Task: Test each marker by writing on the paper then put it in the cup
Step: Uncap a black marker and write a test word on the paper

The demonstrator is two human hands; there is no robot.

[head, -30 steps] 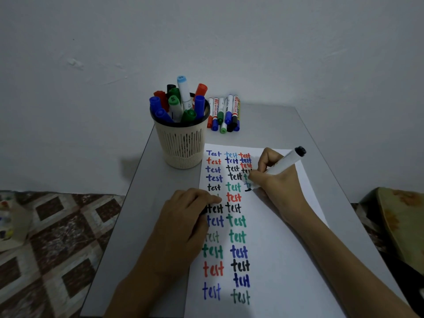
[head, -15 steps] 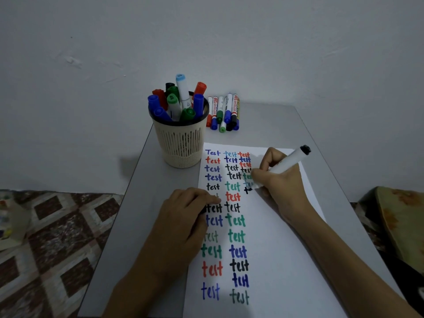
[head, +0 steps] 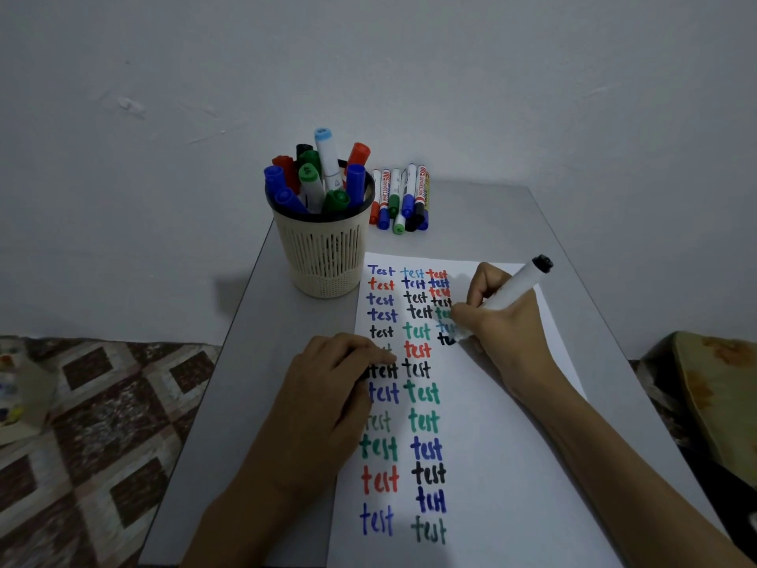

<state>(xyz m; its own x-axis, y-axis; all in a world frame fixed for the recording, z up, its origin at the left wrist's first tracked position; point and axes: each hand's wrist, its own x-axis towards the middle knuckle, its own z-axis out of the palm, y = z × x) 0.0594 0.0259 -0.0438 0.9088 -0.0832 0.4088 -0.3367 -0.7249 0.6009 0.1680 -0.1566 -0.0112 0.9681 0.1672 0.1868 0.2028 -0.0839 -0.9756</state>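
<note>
— Pale grey wall fills the back, scuffed in spots, and a small grey table stands in front of it. Brown patterned floor runs down the left, with some yellowish fabric off the right edge.
— What's on the tabletop?
— White paper covers the right half, with columns of "test" in blue, red, green and black. The cream slatted cup stands just beside the sheet's far left corner, packed with capped markers. A row of loose markers lies beyond the sheet, near the wall.
— And the hands?
— The right hand is wrapped tight round a white marker, black end tilted up, lower end at the black letters in the third column. The left hand rests on the sheet's left edge, fingers loosely bent, gripping nothing.
</note>
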